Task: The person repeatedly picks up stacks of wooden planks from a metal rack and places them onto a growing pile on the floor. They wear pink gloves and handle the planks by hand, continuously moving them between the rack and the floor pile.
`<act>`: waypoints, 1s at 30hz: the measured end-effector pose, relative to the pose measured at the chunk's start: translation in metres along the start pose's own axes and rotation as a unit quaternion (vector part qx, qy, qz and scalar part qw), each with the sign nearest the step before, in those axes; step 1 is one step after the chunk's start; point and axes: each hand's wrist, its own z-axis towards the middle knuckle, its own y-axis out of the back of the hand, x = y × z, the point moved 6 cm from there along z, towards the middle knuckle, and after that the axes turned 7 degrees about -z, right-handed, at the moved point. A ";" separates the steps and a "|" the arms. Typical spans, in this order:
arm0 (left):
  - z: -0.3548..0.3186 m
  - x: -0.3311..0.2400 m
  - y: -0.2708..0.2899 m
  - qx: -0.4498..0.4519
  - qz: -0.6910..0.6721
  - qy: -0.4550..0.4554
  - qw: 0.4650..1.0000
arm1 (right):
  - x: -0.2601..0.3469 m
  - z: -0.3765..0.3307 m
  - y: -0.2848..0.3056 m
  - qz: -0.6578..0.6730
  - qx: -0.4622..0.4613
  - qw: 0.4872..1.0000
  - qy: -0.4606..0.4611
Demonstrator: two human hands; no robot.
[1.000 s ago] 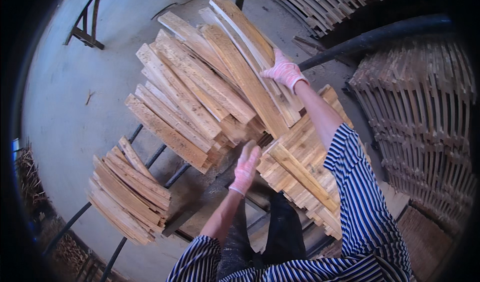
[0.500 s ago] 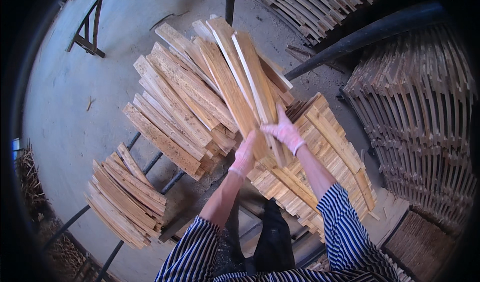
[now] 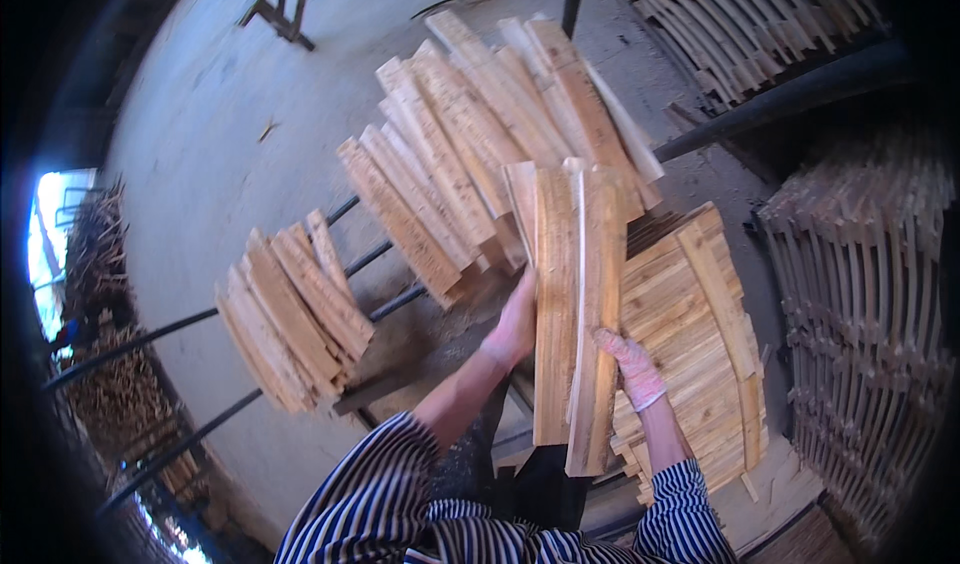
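- a bundle of curved wooden slats (image 3: 575, 304) is gripped at its edges by the gloved left hand (image 3: 513, 326) and right hand (image 3: 630, 364).
- it is held above stacked slats (image 3: 690, 304).

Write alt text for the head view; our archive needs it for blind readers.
Two gloved hands, left hand and right hand, hold a few long wooden slats upright over stacks of similar slats lying on metal rails above a concrete floor.
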 end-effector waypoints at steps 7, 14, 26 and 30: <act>-0.021 0.042 -0.051 0.024 0.079 -0.070 0.994 | 0.055 -0.091 0.043 -0.237 0.003 0.962 0.139; -0.050 0.141 -0.233 0.168 0.242 -0.214 0.931 | 0.126 -0.196 0.152 -0.219 -0.215 0.904 0.299; 0.120 0.307 -0.115 0.195 0.564 0.094 0.797 | -0.016 -0.148 0.299 -0.186 -0.268 0.928 0.178; 0.074 0.312 -0.216 0.260 0.797 -0.003 0.546 | 0.005 -0.196 0.300 -0.146 -0.317 0.919 0.186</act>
